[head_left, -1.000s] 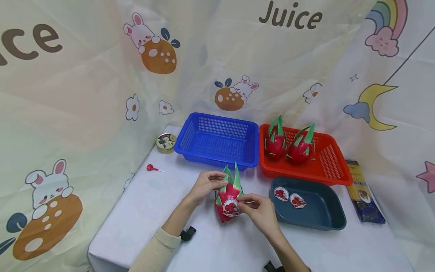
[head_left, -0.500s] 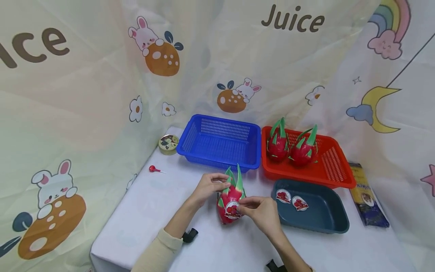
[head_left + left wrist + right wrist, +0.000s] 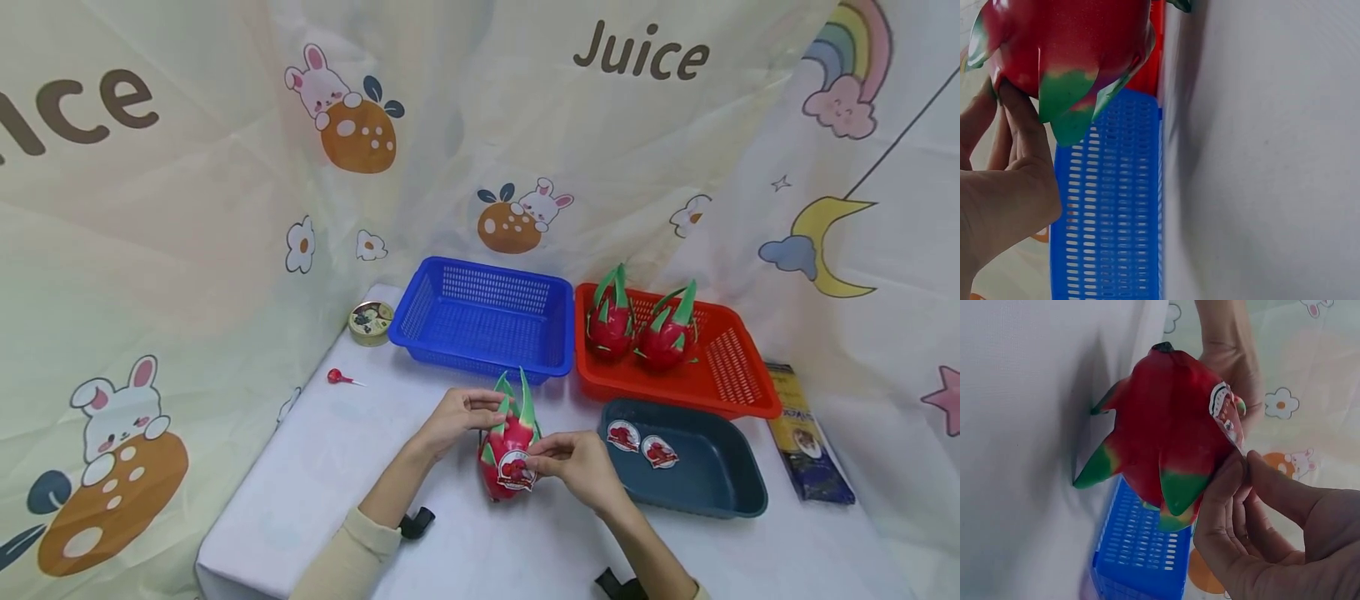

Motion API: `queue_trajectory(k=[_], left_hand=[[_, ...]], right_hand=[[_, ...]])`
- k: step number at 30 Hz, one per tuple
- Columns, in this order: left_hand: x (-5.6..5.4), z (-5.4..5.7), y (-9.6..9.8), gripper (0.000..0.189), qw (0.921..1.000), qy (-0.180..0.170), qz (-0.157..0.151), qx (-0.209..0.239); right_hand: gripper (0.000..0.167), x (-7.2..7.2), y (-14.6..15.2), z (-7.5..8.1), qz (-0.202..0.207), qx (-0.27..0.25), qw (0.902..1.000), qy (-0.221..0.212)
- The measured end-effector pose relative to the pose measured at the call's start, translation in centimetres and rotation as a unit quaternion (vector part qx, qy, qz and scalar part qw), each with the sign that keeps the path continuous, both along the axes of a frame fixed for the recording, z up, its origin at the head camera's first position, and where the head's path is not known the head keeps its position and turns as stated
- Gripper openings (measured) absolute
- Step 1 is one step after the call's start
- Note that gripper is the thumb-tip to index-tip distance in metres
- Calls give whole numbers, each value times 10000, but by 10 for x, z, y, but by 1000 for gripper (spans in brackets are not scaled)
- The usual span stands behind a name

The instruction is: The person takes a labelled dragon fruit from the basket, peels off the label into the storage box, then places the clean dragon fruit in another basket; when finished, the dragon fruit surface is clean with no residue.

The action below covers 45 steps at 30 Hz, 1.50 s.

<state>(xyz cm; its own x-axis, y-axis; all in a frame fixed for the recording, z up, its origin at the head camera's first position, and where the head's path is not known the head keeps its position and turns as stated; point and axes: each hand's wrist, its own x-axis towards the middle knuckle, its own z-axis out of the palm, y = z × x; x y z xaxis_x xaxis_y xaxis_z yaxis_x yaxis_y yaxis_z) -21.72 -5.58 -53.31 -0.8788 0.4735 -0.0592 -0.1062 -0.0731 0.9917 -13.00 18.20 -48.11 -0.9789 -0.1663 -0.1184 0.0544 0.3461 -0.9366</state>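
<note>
A red dragon fruit (image 3: 517, 434) with green-tipped leaves is held at the front middle of the table. My left hand (image 3: 467, 418) pinches it by the leaves near its top. On its front is a round white-and-red sticker (image 3: 515, 472). My right hand (image 3: 579, 467) pinches the sticker's edge between thumb and forefinger. In the right wrist view the sticker (image 3: 1226, 411) lies partly along the fruit, its near edge between the right fingertips. The left wrist view shows the fruit's red side (image 3: 1085, 37) above the left fingers.
Behind stands a blue basket (image 3: 480, 354). A red basket (image 3: 716, 400) beside it holds two dragon fruits (image 3: 666, 340). Two stickers (image 3: 660, 452) lie in a dark teal tray (image 3: 712, 492). A round tin (image 3: 371, 323), a red-headed tool (image 3: 339, 377) and a yellow-blue packet (image 3: 810, 437) lie around.
The right thumb and forefinger have shifted slightly toward the sticker's right edge, so more of its print shows. The left hand keeps its hold on the leaves. The head view has tilted a little.
</note>
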Motion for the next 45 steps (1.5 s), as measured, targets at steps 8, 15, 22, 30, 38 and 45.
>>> queue_trajectory(k=[8, 15, 22, 30, 38, 45], left_hand=[[-3, -2, 2, 41, 9981, -416, 22, 444], [-7, -1, 6, 38, 9967, -475, 79, 655], [-8, -1, 7, 38, 9954, -611, 262, 691], [-9, -1, 9, 41, 9923, -735, 398, 915], [-7, -6, 9, 41, 9921, -685, 448, 950], [-5, -8, 9, 40, 9914, -709, 524, 971]], right_hand=[[20, -5, 5, -5, 144, -518, 9985, -96], [24, -12, 11, -2, 316, -639, 9973, -201], [25, -16, 13, 1, 408, -775, 9955, -372], [27, -18, 12, -3, 436, -1017, 9927, -484], [28, -17, 14, -7, 501, -1252, 9899, -446], [31, -17, 16, -10, 516, -1374, 9875, -566]])
